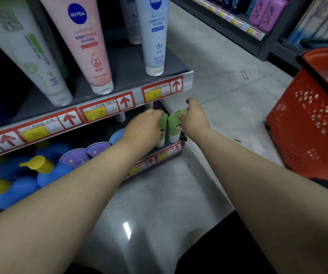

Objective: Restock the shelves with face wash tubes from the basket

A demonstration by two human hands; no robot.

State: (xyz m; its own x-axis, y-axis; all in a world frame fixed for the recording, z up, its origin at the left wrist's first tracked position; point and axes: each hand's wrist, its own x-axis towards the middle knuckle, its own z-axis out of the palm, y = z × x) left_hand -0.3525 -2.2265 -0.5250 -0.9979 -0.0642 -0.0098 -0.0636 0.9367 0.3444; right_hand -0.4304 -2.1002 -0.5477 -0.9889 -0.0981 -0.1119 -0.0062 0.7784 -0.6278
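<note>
My left hand [145,125] curled over crimped top of left green tube [163,131]; my right hand [193,117] pinching top of right green tube [176,125]. Both tubes upright, caps down, at right end of lower shelf [171,153]. Best to square them side by side, labels out. Upper shelf edge [108,110] overhangs close above knuckles. Purple tubes [76,157] crowd left. Basket [307,119] on floor to right, well apart.

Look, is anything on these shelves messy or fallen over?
Yes: the blue plastic bottles with yellow caps on the lower shelf, far left, seem to lie tumbled at different angles, not upright in a row.
</note>
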